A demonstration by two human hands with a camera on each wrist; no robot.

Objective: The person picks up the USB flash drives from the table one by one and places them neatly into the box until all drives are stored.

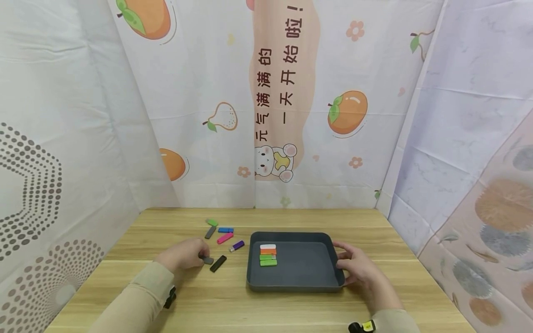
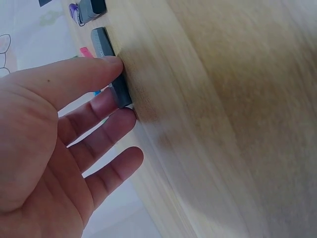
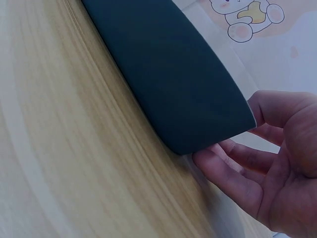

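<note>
Head view, lower left: a grey stick (image 1: 208, 261) pinched by the left hand (image 1: 184, 255) could be dropped if loosely gripped, the tray (image 1: 308, 266) being held by the right hand (image 1: 359, 266).

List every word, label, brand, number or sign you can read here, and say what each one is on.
"元气满满的": on the back curtain, left column, running bottom to top.
"一天开始啦!": same curtain, right column, also bottom to top.
Faint marking on the gray stick in the left hand: too small and blurred to read.
Yellow tag at the bottom edge of the head view: too small to read.
</note>
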